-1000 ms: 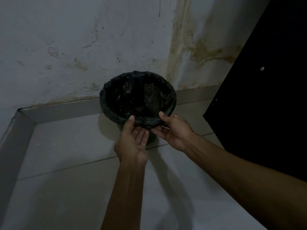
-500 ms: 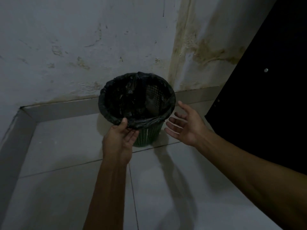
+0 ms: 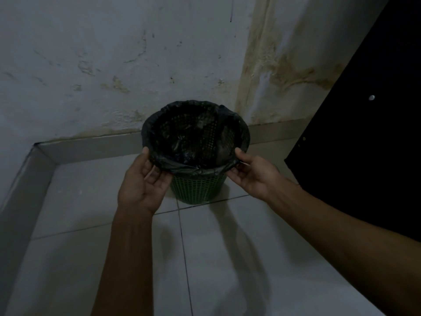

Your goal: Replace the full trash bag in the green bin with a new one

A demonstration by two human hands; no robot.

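Both hands at the rim of a lined green bin in a floor corner

The bin (image 3: 197,189) stands on the tiled floor (image 3: 227,258) just before the stained wall (image 3: 114,65); a black bag (image 3: 177,166) is folded over its rim; the left hand (image 3: 142,184) pinches the bag's edge at the near left, thumb on top; the right hand (image 3: 252,173) pinches a gathered tuft of it at the near right; a black panel (image 3: 364,156) stands to the right

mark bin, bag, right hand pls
bin (image 3: 197,188), head view, on its green mesh wall below the bag.
bag (image 3: 242,131), head view, on the black plastic folded over the rim's right side.
right hand (image 3: 255,173), head view, on the back of the hand.
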